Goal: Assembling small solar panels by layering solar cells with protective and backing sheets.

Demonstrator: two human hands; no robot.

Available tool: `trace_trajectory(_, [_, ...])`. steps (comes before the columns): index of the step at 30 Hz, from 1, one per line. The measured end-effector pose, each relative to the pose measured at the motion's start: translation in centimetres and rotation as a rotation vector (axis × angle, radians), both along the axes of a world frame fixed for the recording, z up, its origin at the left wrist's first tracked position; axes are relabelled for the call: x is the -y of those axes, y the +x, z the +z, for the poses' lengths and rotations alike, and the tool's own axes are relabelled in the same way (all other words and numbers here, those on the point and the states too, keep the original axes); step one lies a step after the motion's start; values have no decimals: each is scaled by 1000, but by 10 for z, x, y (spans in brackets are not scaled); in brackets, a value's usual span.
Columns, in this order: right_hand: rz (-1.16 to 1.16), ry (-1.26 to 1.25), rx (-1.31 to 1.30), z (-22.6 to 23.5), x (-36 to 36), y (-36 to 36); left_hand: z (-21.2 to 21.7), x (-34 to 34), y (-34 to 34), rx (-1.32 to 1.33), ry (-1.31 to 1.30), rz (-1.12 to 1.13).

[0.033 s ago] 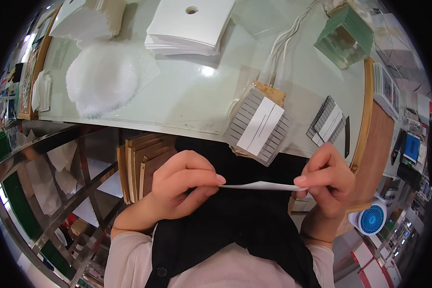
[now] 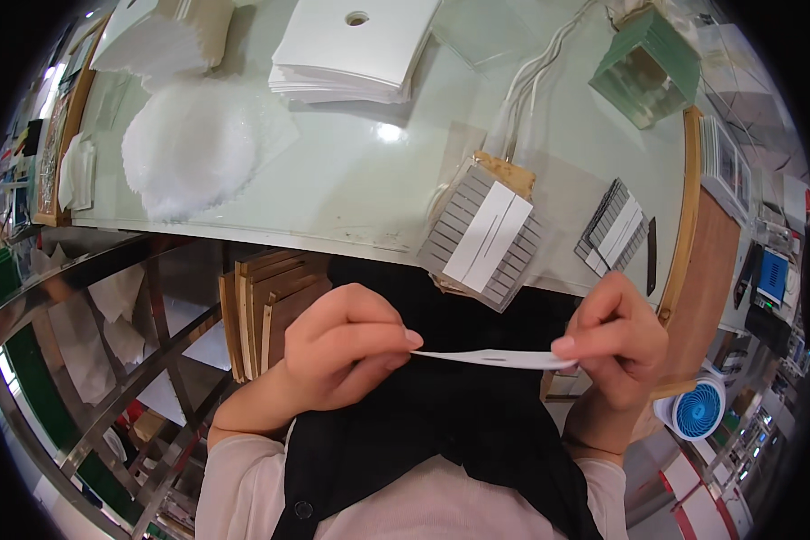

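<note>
Between my two hands, above the black apron, a thin white strip (image 2: 490,357) is stretched flat from side to side, with a small dark mark or slit near its middle. My left hand (image 2: 351,342) pinches its left end between thumb and fingers. Its right end is pinched by my right hand (image 2: 614,342). Just beyond the hands, a clear-edged plate with dark parallel lines and a white slitted strip across it (image 2: 487,236) lies on a tan block (image 2: 506,171), overhanging the table's front edge. Farther right lies a smaller lined stack with a similar white strip (image 2: 618,234).
On the pale table (image 2: 333,171) are a stack of white sheets with a hole (image 2: 351,54), a white fluffy pile (image 2: 189,148) and a green glass box (image 2: 648,67). White cables (image 2: 535,76) run back from the block. Wooden boards (image 2: 265,306) stand below left; a small fan (image 2: 696,409) is right.
The white strip has turned slightly in my fingers, so more of its face and the dark mark show. Both hands have barely moved and keep their pinch.
</note>
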State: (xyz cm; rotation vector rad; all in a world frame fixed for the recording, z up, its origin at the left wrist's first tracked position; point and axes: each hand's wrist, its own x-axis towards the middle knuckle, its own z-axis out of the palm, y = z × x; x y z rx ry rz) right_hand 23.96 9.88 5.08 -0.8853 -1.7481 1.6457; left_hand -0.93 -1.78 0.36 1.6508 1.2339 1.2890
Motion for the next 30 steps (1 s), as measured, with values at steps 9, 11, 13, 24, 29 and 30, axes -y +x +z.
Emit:
trace_trajectory(9, [116, 118, -74, -6, -14, 11, -2, -12, -1, -109, 283, -94])
trace_trajectory(11, [31, -24, -50, -7, -19, 5, -6, -13, 2, -38, 235, -79])
trace_trajectory(13, [-32, -98, -51, -10, -22, -1, -8, -12, 4, 138, 3, 45])
trace_trajectory(24, [117, -59, -215, -25, -40, 9, -7, -18, 3, 58, 185, -41])
trace_trajectory(29, [-96, -364, 6, -23, -42, -19, -9, -17, 11, 510, -367, 247])
trace_trajectory(30, [-158, -395, 81, -24, -44, -23, -10, -20, 11, 513, -366, 241])
